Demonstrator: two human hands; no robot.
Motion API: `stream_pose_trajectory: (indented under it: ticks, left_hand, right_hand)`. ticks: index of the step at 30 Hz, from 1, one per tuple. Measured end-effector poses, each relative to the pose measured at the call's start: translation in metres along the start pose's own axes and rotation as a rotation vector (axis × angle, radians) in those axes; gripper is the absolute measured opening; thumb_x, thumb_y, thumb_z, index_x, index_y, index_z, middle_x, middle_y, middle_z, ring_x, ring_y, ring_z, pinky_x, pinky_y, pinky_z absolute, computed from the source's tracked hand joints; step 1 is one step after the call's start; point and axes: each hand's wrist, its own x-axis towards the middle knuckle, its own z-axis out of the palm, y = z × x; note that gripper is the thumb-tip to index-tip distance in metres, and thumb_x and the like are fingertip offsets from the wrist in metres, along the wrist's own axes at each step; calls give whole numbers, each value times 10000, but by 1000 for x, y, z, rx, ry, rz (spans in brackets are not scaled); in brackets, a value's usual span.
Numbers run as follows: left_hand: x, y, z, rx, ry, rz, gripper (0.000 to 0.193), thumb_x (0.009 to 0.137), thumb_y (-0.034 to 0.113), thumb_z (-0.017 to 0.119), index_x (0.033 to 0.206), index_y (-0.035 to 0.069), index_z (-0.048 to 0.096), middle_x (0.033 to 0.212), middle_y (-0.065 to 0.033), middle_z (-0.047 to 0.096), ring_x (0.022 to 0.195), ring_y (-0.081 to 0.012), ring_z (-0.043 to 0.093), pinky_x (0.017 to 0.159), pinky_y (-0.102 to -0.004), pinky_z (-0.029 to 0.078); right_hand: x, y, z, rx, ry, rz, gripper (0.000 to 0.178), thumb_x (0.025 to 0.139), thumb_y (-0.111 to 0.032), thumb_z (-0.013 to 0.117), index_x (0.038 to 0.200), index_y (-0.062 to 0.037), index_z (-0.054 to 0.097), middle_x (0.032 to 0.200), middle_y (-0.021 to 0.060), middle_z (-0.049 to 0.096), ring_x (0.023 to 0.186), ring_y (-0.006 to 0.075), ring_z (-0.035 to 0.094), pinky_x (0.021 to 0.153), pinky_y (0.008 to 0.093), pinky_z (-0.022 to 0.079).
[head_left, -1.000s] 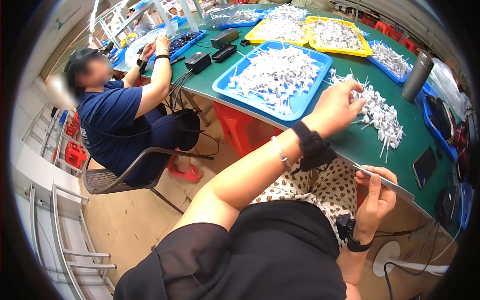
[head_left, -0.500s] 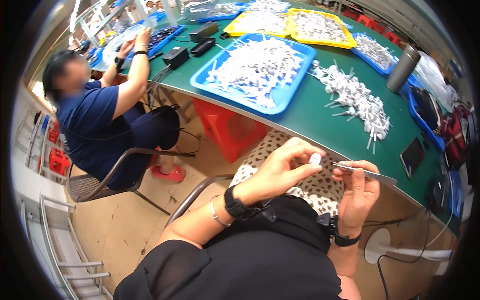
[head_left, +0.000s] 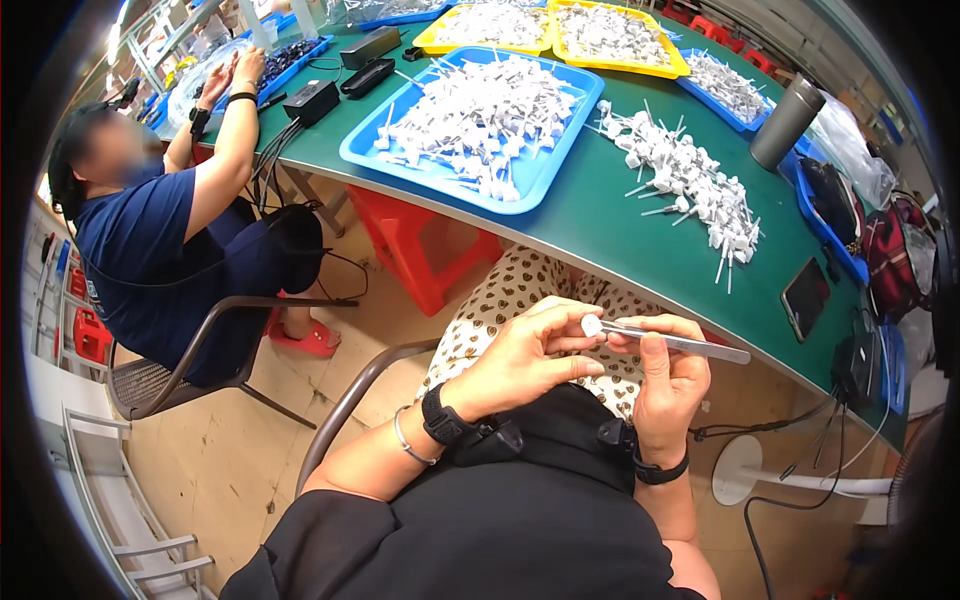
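Over my lap, my left hand (head_left: 530, 355) is closed on a small round white plastic piece (head_left: 592, 325), held at its fingertips with the thumb a little apart below. My right hand (head_left: 672, 375) grips a pair of metal tweezers (head_left: 700, 345) between thumb and fingers. The tweezers' tip meets the white piece, or lies right beside it; the exact contact is too small to tell. Beyond my hands, a loose heap of white stemmed plastic pieces (head_left: 690, 175) lies on the green table (head_left: 590, 235). A blue tray (head_left: 520, 205) to its left is piled with similar pieces.
Two yellow trays (head_left: 680, 68) and another blue tray (head_left: 745, 122) hold more white pieces at the back. A grey bottle (head_left: 788, 122) and a phone (head_left: 806, 298) are at the right. A co-worker (head_left: 150, 240) sits at the left; a red stool (head_left: 425, 250) stands under the table.
My hands have come together, bringing the tweezers' tip to the white piece. The piece has turned in my left fingers. The whole view has shifted slightly.
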Motion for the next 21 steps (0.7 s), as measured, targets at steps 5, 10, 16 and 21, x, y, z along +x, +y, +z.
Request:
stream_pose_trajectory:
  ticks: [5, 10, 16, 21]
  left_hand:
    - [1, -5, -4, -104, 41, -85, 256, 956, 32, 668, 1203, -23, 629, 1070, -23, 666, 936, -102, 668, 799, -228, 551]
    - [0, 1, -8, 326, 88, 59, 166, 953, 50, 681, 1106, -15, 665, 1083, -51, 689, 928, -100, 679, 807, -240, 555]
    - [-1, -9, -6, 164, 156, 4, 90, 943, 44, 691, 1020, 1, 674, 1009, -42, 686, 912, -103, 686, 812, -256, 559]
    - [-1, -4, -4, 310, 179, 120, 92, 942, 57, 695, 1010, -2, 680, 962, -38, 676, 874, -103, 684, 767, -245, 557]
  right_hand:
    - [1, -1, 1, 1, -6, 0, 161, 1012, -43, 572, 1148, 38, 542, 1065, 172, 686, 942, 206, 702, 871, 330, 585]
    - [-1, -1, 4, -42, 18, -4, 147, 1012, -44, 575, 1130, 42, 560, 1052, 158, 695, 926, 187, 700, 861, 310, 582]
    - [-3, -1, 9, -131, 9, -31, 126, 1008, -20, 570, 1105, 57, 592, 1033, 145, 697, 922, 182, 705, 852, 303, 587]
    - [-3, 3, 10, -192, -8, -55, 123, 1008, -10, 563, 1101, 65, 592, 1027, 144, 695, 926, 190, 712, 843, 303, 599]
